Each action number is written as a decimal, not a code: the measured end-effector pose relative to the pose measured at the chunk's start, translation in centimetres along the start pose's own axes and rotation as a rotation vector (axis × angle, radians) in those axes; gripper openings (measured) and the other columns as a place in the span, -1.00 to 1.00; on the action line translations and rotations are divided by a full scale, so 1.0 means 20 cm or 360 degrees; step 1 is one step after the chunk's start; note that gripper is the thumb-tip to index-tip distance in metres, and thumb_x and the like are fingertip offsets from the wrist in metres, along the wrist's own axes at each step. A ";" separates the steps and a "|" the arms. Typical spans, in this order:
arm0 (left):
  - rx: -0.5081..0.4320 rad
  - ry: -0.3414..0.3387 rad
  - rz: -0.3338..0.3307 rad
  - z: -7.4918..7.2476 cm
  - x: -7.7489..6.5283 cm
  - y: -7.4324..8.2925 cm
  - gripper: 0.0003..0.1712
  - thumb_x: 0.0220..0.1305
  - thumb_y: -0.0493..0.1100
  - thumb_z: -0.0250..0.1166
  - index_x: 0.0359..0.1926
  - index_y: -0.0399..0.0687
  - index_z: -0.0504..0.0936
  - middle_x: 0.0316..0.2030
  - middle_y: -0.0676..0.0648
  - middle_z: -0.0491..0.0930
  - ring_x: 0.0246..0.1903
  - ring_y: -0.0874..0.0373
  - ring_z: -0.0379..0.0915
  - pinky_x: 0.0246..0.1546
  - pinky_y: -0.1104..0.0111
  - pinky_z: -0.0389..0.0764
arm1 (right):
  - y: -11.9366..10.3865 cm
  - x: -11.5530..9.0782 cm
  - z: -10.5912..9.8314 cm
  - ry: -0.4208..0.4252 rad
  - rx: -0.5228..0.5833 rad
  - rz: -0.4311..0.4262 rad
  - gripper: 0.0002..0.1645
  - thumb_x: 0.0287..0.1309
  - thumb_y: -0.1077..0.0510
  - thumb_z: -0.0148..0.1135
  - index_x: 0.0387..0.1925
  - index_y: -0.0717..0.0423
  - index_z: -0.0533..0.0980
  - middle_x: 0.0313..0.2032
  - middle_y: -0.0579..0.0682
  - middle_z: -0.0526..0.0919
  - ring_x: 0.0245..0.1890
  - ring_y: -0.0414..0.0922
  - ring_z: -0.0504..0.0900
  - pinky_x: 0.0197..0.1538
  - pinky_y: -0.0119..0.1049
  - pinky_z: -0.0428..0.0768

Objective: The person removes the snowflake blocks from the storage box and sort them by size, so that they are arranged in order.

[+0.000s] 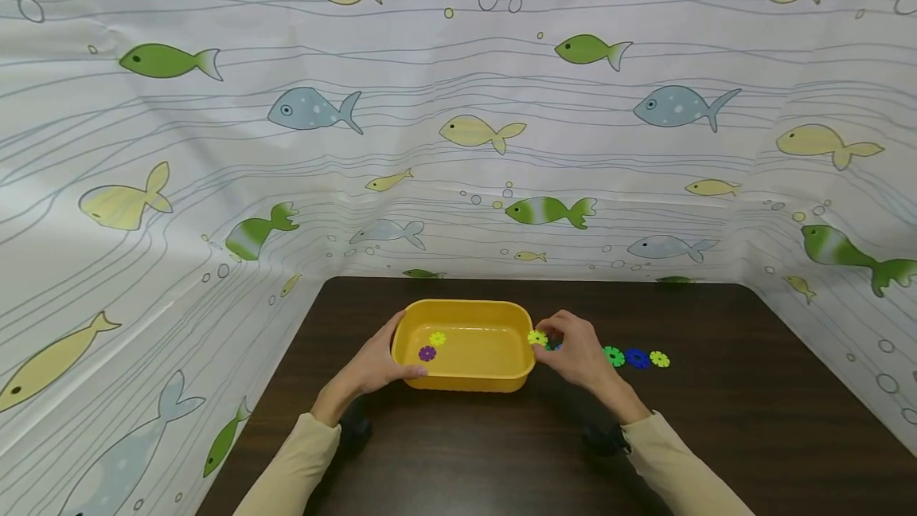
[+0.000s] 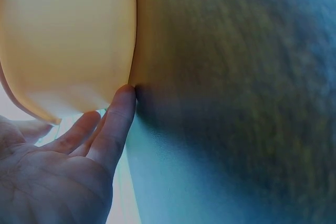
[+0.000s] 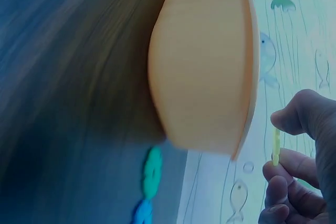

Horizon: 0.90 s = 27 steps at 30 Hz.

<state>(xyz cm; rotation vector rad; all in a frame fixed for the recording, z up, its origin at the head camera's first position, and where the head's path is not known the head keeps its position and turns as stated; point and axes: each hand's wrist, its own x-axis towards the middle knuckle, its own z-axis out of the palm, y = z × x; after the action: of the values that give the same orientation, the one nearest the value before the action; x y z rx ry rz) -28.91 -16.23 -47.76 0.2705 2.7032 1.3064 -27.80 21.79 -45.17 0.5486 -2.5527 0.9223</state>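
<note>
A yellow plastic basin stands on the dark table. My left hand grips its left end, thumb at the front rim; in the left wrist view, the fingers lie along the outer wall. Inside the basin are a yellow notched disc and a purple notched disc. At the right rim, my right hand pinches another yellow notched disc between thumb and fingertips. The right wrist view shows this disc edge-on, beside the basin's wall.
Right of my right hand, a green disc, a blue disc and a yellow disc lie in a row on the table. More disc edges peek out behind that hand. A fish-patterned sheet encloses the table's back and sides.
</note>
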 end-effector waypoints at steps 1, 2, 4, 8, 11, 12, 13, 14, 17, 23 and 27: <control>0.0001 0.0000 0.0000 0.00 0.00 0.00 0.43 0.10 0.15 0.68 0.76 -0.04 -0.03 0.53 -0.24 0.40 0.28 -0.08 0.58 0.45 -0.05 0.64 | 0.02 -0.01 -0.01 0.0011 -0.0007 0.0010 -0.74 0.07 0.25 0.64 -0.17 0.19 0.78 -0.26 -0.02 0.71 -0.30 -0.14 0.59 -0.19 -0.41 0.66; -0.0001 -0.0001 -0.0001 0.00 0.00 0.00 0.43 0.09 0.15 0.68 0.76 -0.03 -0.03 0.53 -0.24 0.40 0.28 -0.08 0.58 0.45 -0.05 0.64 | 0.03 -0.02 -0.02 0.0020 -0.0013 0.0026 -0.74 0.07 0.25 0.64 -0.17 0.19 0.78 -0.25 -0.01 0.71 -0.29 -0.12 0.60 -0.19 -0.39 0.67; -0.0005 -0.0002 0.0000 0.00 0.00 0.00 0.42 0.09 0.14 0.68 0.76 -0.03 -0.03 0.53 -0.24 0.40 0.28 -0.09 0.57 0.45 -0.05 0.63 | 0.07 -0.05 -0.05 0.0039 -0.0028 0.0060 -0.75 0.09 0.25 0.64 -0.17 0.19 0.78 -0.24 0.00 0.72 -0.28 -0.09 0.62 -0.17 -0.35 0.71; -0.0005 -0.0009 0.0012 0.00 0.00 0.00 0.42 0.10 0.11 0.68 0.75 -0.05 -0.02 0.52 -0.25 0.39 0.27 -0.09 0.57 0.45 -0.06 0.63 | 0.15 -0.10 -0.09 0.0062 -0.0073 0.0152 -0.74 0.11 0.24 0.65 -0.16 0.19 0.77 -0.21 0.03 0.75 -0.23 -0.07 0.66 -0.11 -0.21 0.78; -0.0004 -0.0014 0.0023 0.00 0.01 -0.01 0.41 0.10 0.11 0.68 0.75 -0.07 -0.02 0.52 -0.26 0.39 0.26 -0.08 0.57 0.45 -0.07 0.63 | 0.21 -0.14 -0.14 0.0075 -0.0113 0.0198 -0.74 0.11 0.24 0.64 -0.15 0.20 0.78 -0.20 0.05 0.76 -0.21 -0.05 0.67 -0.12 -0.22 0.75; -0.0007 -0.0017 0.0028 0.00 0.01 -0.01 0.41 0.10 0.11 0.68 0.75 -0.08 -0.02 0.52 -0.27 0.39 0.26 -0.08 0.57 0.45 -0.07 0.63 | 0.23 -0.16 -0.15 0.0080 -0.0132 0.0208 -0.74 0.11 0.24 0.64 -0.16 0.20 0.78 -0.20 0.06 0.76 -0.22 -0.05 0.66 -0.15 -0.25 0.72; -0.0007 -0.0016 0.0028 0.00 0.01 -0.01 0.41 0.10 0.11 0.68 0.75 -0.09 -0.02 0.52 -0.27 0.39 0.26 -0.08 0.57 0.45 -0.07 0.63 | 0.25 -0.17 -0.17 0.0085 -0.0147 0.0213 -0.74 0.10 0.25 0.64 -0.16 0.21 0.78 -0.21 0.07 0.76 -0.23 -0.04 0.66 -0.17 -0.27 0.69; -0.0009 -0.0016 0.0027 0.00 0.01 -0.01 0.41 0.10 0.11 0.68 0.75 -0.09 -0.02 0.52 -0.27 0.39 0.25 -0.08 0.57 0.45 -0.07 0.63 | 0.27 -0.19 -0.18 0.0088 -0.0163 0.0219 -0.74 0.10 0.25 0.63 -0.16 0.22 0.78 -0.21 0.09 0.76 -0.23 -0.03 0.67 -0.19 -0.29 0.68; -0.0016 -0.0023 0.0034 0.00 0.01 -0.01 0.40 0.11 0.11 0.68 0.75 -0.09 -0.02 0.52 -0.28 0.39 0.26 -0.09 0.57 0.45 -0.07 0.63 | 0.33 -0.22 -0.23 0.0082 -0.0203 0.0252 -0.73 0.11 0.26 0.62 -0.14 0.25 0.77 -0.18 0.13 0.77 -0.25 -0.03 0.66 -0.23 -0.34 0.65; -0.0015 -0.0032 0.0056 0.00 0.02 -0.02 0.41 0.11 0.13 0.68 0.75 -0.09 -0.02 0.52 -0.28 0.39 0.26 -0.09 0.58 0.44 -0.06 0.64 | 0.46 -0.29 -0.33 0.0071 -0.0275 0.0340 -0.71 0.16 0.25 0.59 -0.10 0.31 0.76 -0.12 0.22 0.76 -0.23 0.01 0.67 -0.23 -0.30 0.66; -0.0008 -0.0030 0.0073 0.00 0.02 -0.02 0.42 0.10 0.14 0.68 0.75 -0.09 -0.02 0.52 -0.28 0.40 0.24 -0.07 0.58 0.44 -0.06 0.65 | 0.54 -0.32 -0.41 0.0058 -0.0309 0.0414 -0.68 0.20 0.24 0.57 -0.06 0.35 0.75 -0.06 0.32 0.76 -0.15 0.15 0.72 -0.12 0.03 0.76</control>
<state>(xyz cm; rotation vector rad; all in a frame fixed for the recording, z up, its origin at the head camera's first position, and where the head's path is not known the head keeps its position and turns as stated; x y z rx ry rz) -29.32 -16.46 -48.00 0.3443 2.6926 1.3158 -25.70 36.30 -47.89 0.1446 -2.6835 0.7447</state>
